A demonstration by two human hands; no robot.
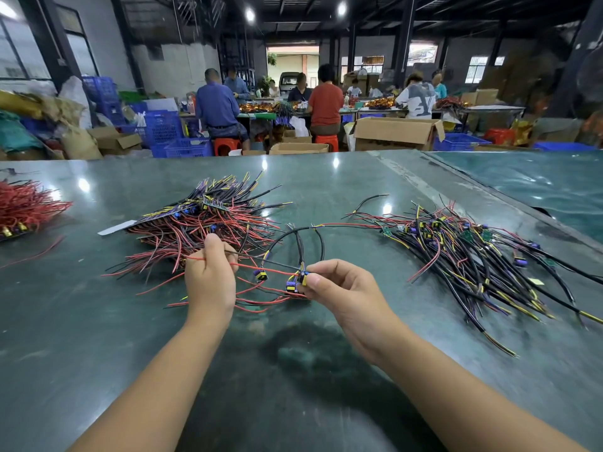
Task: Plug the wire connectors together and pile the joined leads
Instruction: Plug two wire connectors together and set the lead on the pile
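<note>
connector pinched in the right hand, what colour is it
Yellow and blue-purple connector, pinched by the right hand; seen in the head view.

Wire leads and connectors in two heaps

A blue-and-yellow connector on red and black wires sits raised between a red-and-black heap to the left and a black, yellow-striped heap with small green boards to the right.

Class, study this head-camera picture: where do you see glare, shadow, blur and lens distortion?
Head view: ceiling lamps throw bright glare spots on the glossy green table; a dark shadow lies between the forearms; the left hand and right hand with its connector are sharp; the workers behind are soft; the table's far edge bows from wide-angle distortion.
</note>
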